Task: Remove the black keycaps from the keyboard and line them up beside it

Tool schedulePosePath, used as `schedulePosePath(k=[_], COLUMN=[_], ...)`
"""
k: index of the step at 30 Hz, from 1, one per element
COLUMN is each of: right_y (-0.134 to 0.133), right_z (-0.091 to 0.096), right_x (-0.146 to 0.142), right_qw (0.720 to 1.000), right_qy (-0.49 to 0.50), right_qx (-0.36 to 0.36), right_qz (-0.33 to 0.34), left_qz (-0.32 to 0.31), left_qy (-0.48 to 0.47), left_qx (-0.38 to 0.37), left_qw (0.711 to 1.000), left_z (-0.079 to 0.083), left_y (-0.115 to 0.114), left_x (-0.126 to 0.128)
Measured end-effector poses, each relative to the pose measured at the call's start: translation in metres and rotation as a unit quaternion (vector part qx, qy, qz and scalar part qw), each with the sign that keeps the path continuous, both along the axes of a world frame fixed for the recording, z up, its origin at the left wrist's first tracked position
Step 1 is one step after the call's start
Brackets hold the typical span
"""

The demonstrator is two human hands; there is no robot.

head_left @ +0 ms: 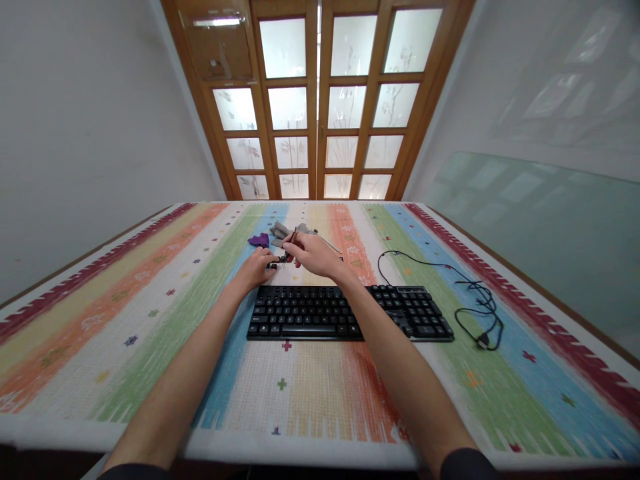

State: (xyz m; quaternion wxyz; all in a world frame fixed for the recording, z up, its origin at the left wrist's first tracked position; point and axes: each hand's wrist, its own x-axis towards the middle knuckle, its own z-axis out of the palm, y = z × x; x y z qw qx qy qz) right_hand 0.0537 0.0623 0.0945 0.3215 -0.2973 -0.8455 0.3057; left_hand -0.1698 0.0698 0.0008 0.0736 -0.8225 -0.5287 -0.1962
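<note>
Behind the black keyboard (300, 311), both my hands meet over the tablecloth. My left hand (256, 268) is closed, its fingertips at a small dark object (283, 259) too small to name. From the right, my right hand (313, 254) reaches to the same spot with its fingers pinched. A thin dark brown piece sticks up at those fingers; its kind is unclear. Just beyond the hands lie a purple cloth (259, 240) and a crumpled grey cloth (280, 231), partly hidden by my right hand.
The keyboard's black cable (473, 283) runs right and lies in loose loops, its plug (483, 341) near the keyboard's right end. A striped, patterned tablecloth (175, 320) covers the table. Wood-framed glass doors (320, 133) stand behind it, with a pale glass panel (525, 227) at right.
</note>
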Motion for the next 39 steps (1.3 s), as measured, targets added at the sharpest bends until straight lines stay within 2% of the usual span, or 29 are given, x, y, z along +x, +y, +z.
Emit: schedulePosePath(k=[8, 23, 32, 39], right_y=[0.002, 0.0, 0.002, 0.003], right_z=[0.0, 0.004, 0.003, 0.002], right_x=[0.002, 0.004, 0.005, 0.005], right_qw=[1.0, 1.0, 0.999, 1.0], right_qy=[0.019, 0.015, 0.02, 0.007], right_qx=[-0.01, -0.016, -0.015, -0.012], right_qz=[0.006, 0.013, 0.02, 0.017], left_qz=[-0.006, 0.003, 0.033, 0.055], left_qy=[0.014, 0.005, -0.031, -0.051], left_qx=[-0.055, -0.063, -0.022, -0.017], left_qw=[0.998, 0.998, 0.999, 0.997], left_z=[0.003, -0.003, -0.001, -0.008], left_y=[0.006, 0.015, 0.001, -0.01], left_x=[-0.001, -0.009, -0.03, -0.04])
